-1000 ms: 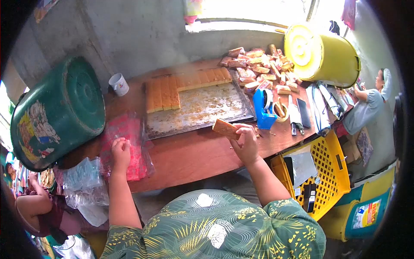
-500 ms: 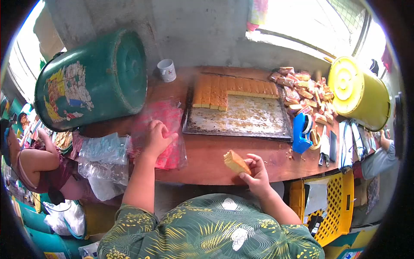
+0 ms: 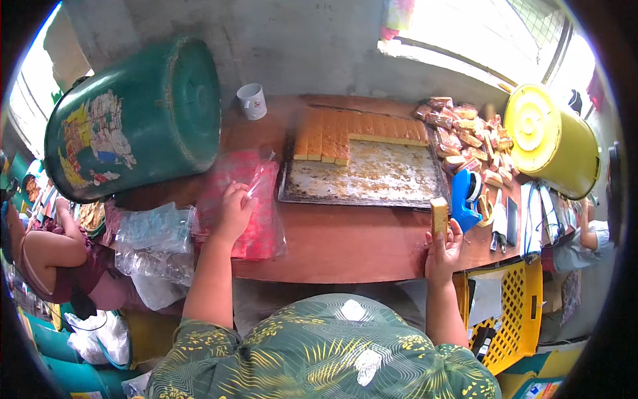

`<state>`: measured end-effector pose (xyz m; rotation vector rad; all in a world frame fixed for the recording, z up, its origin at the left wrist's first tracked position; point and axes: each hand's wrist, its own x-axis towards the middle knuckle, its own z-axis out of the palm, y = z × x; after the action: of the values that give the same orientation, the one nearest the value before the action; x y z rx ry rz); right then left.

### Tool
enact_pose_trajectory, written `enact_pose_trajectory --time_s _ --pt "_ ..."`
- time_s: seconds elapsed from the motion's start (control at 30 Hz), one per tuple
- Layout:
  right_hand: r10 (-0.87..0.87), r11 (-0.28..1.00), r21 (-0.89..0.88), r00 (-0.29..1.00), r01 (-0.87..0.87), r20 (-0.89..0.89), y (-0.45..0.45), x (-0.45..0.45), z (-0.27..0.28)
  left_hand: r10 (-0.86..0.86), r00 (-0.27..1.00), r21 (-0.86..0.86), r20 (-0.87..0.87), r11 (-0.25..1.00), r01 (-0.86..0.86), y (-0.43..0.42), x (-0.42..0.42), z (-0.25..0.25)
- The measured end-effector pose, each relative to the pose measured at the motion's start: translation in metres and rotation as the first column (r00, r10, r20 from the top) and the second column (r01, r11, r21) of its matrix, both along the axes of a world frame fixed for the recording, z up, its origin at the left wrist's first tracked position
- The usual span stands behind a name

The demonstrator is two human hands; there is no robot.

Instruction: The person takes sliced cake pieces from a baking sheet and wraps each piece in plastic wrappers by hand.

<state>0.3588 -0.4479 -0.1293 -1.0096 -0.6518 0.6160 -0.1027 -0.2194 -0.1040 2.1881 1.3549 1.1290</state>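
Observation:
My left hand (image 3: 234, 211) pinches the edge of a clear plastic wrapper over a stack of red-printed plastic wrappers (image 3: 259, 229). In my right hand (image 3: 444, 256) a slice of cake (image 3: 439, 218) is held upright, close to the blue tape dispenser (image 3: 463, 201). Behind, a metal baking tray (image 3: 392, 176) bears rows of cut cake (image 3: 325, 136) along its left and back sides. Wrapped cake pieces (image 3: 468, 136) lie heaped to the right of the tray.
A green barrel (image 3: 133, 123) lies at the left by a white mug (image 3: 252, 102); clear bags (image 3: 156, 239) hang at the table edge. On the right are a yellow bucket (image 3: 551, 143), knife, phone (image 3: 512, 221) and yellow crate (image 3: 522, 316). People sit at both sides.
My right hand has moved right with the slice, now turned upright. My left hand has closed on the edge of a wrapper. The camera view has swung left since the first frame.

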Motion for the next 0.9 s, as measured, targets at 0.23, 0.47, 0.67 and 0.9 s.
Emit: enact_pose_trajectory --time_s 0.23,0.47,0.67,0.9 --pt "0.047 0.999 -0.007 0.998 -0.047 -0.045 0.002 -0.003 0.009 -0.004 0.969 0.084 -0.246 0.996 0.026 -0.016 0.008 0.020" --pt "0.054 0.999 0.011 0.996 -0.053 -0.064 0.003 -0.004 0.012 -0.013 0.999 -0.153 0.030 0.988 0.017 0.002 -0.011 -0.002" --pt "0.129 0.992 0.002 0.992 -0.129 0.004 0.000 0.005 -0.001 -0.158 0.982 -0.157 -0.101 0.977 0.142 0.003 -0.020 0.014" --pt "0.076 0.997 -0.021 0.997 -0.076 -0.010 0.006 -0.002 0.009 0.051 0.866 -0.236 0.498 0.969 0.079 0.013 0.028 0.064"
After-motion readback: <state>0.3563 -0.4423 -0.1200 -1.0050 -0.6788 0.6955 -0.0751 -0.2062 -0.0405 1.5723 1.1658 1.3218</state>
